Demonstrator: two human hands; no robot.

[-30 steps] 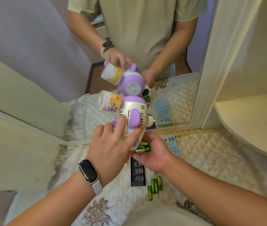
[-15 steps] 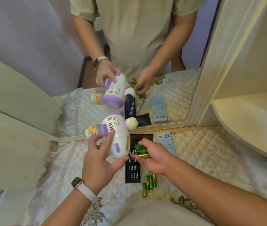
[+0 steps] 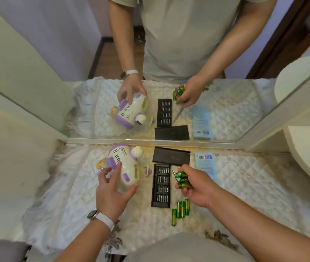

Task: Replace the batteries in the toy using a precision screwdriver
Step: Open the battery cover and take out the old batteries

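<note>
**Clerk:** Hazards, left to right?

**Inspector:** The toy (image 3: 125, 167) lies on its side on the bench (image 3: 254, 186), close to the mirror (image 3: 235, 110). The left hand (image 3: 110, 193) has a wide grip: fingers spread and nearly straight, forefinger and thumb only touching the shell. A rounded body on soft cloth may, in my judgement, roll once let go and turn its open slot face down. Just beside the toy lies a small purple-and-white piece (image 3: 148, 170), likely the cover, which could be lost in the quilting. The right hand (image 3: 199, 186) has its grip closed round the held batteries (image 3: 181, 178), several in one fist. These are smooth cylinders, so one could slip out. It might land among the loose batteries (image 3: 180, 210) nearby, mixing old cells with new. A thin tip (image 3: 173, 172) shows by the fist. I cannot tell whether it is the screwdriver.

**Clerk:** Materials?

**Inspector:** The toy is glossy hard plastic, cream with lilac pads, egg-like, with a slotted grille. The bench cloth is white, diamond-quilted, soft and rumpled at the left. The bit case (image 3: 160, 186) is black, flat and oblong, holding rows of small metal bits. Its lid (image 3: 171, 156) lies apart, nearer the mirror. The batteries are slim cylinders in shiny green-and-gold wrappers. The blue box (image 3: 205, 163) is a flat, matte carton.
</note>
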